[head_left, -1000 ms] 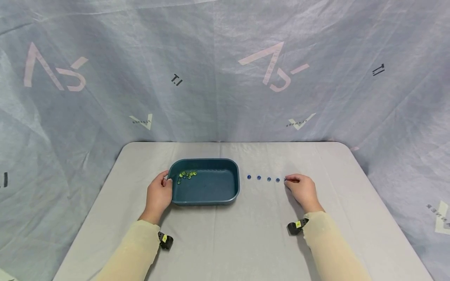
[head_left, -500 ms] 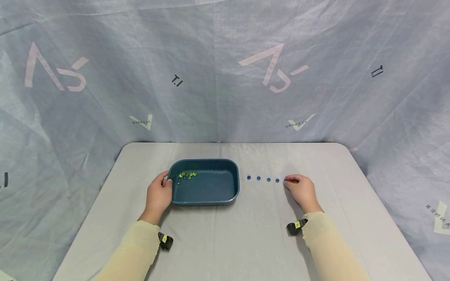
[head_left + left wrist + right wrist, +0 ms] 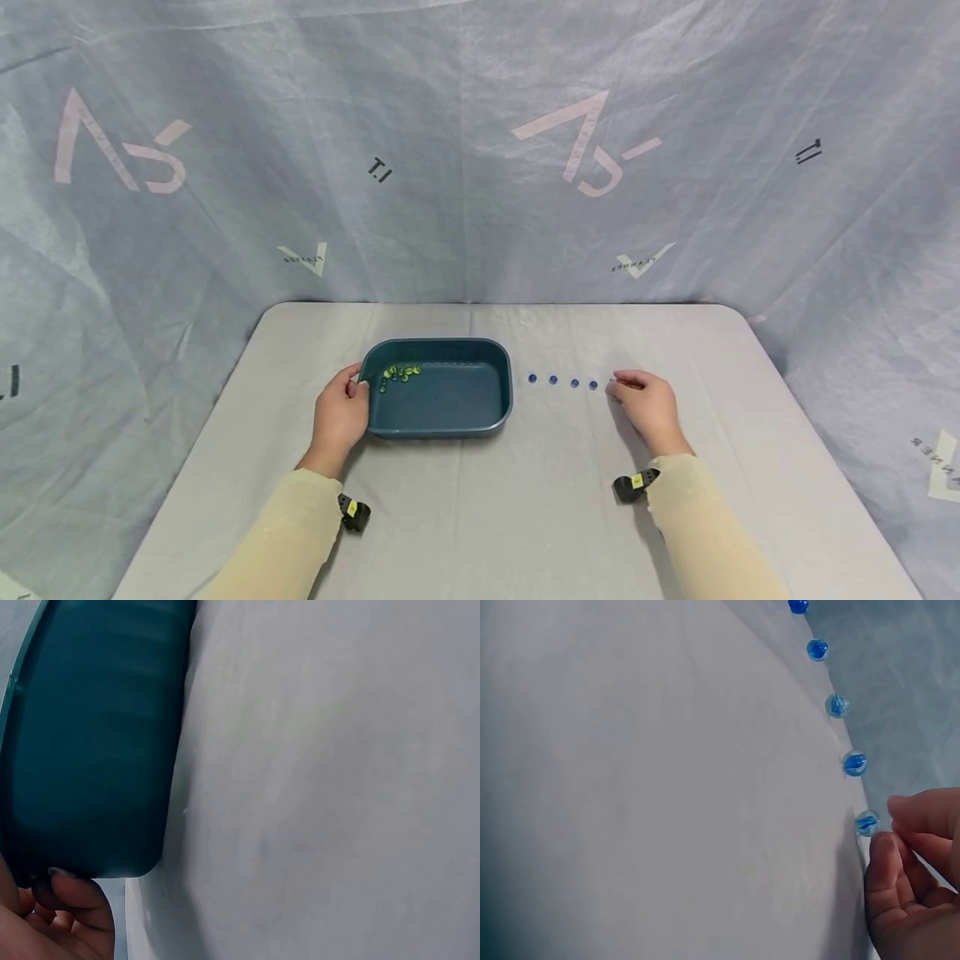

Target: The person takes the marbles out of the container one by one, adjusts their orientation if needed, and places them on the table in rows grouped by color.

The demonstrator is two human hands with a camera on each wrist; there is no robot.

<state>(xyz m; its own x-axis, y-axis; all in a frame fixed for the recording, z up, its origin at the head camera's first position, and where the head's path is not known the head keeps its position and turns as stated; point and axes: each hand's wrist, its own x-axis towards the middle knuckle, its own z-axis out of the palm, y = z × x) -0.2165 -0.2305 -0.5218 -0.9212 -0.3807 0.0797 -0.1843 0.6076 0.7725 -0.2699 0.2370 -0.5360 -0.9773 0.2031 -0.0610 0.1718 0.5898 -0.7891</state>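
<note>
Round clear-and-blue glass marbles [image 3: 855,763], five in row on pale cloth-covered table [image 3: 525,500], right of rectangular teal plastic tray [image 3: 442,406]! Left hand [image 3: 341,414] pinching tray's left end; right hand [image 3: 651,410] right at end marble, pinching or not, can't tell.

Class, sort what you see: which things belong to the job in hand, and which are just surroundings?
In the job, it seems:
tray, held by the left hand
yellow-green marbles inside it
five blue marbles, the row ending at the right hand

Just surroundings:
wrist cameras
printed backdrop
</note>
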